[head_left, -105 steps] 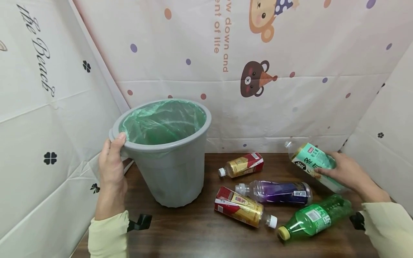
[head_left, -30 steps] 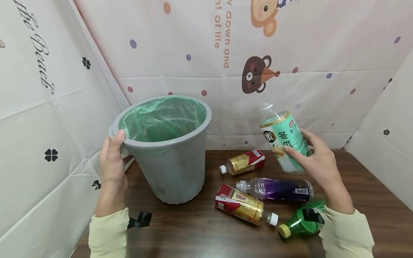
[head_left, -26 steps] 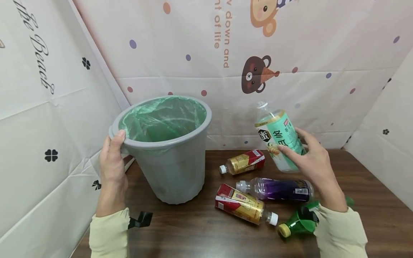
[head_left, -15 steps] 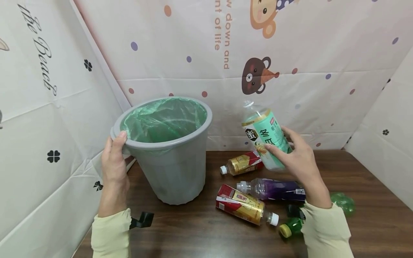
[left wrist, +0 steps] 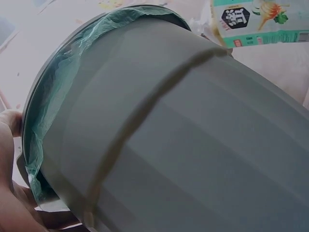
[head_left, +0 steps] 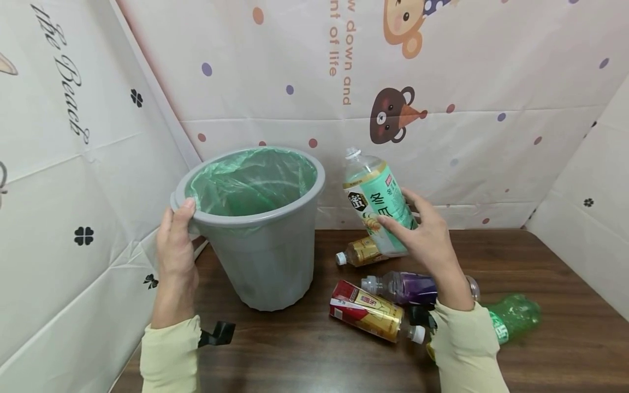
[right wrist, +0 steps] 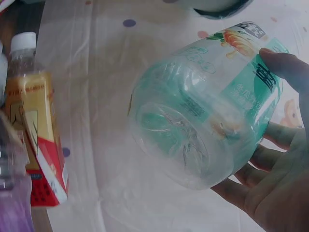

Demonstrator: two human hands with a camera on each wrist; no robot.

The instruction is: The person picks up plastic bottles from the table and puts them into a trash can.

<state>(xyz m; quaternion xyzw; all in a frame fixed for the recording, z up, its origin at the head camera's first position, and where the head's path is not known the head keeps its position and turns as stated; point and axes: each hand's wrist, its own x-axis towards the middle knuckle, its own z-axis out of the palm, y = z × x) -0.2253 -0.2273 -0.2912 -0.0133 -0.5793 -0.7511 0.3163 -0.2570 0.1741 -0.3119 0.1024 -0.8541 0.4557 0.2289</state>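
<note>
A grey bin [head_left: 265, 262] lined with a green plastic bag [head_left: 245, 188] stands on the left of the table. My left hand [head_left: 176, 262] grips its rim at the left, thumb on top; the left wrist view shows the fingers under the rim [left wrist: 29, 106]. To the right of the bin, my right hand [head_left: 432, 240] holds a clear bottle with a mint-green label [head_left: 380, 202] in the air, its neck tilted up and left. In the right wrist view the thumb and fingers wrap around that bottle [right wrist: 207, 111], base towards the camera.
Under and near my right arm lie two red-and-gold bottles [head_left: 366, 311], a purple-labelled bottle [head_left: 417, 287] and a green bottle [head_left: 516, 316], partly hidden by the sleeve. A printed white sheet [head_left: 442, 164] hangs behind the wooden table [head_left: 304, 355].
My right hand has lifted the mint-labelled bottle off the table's right side and carried it left, close to the bin. My left hand has kept its grip on the rim.
</note>
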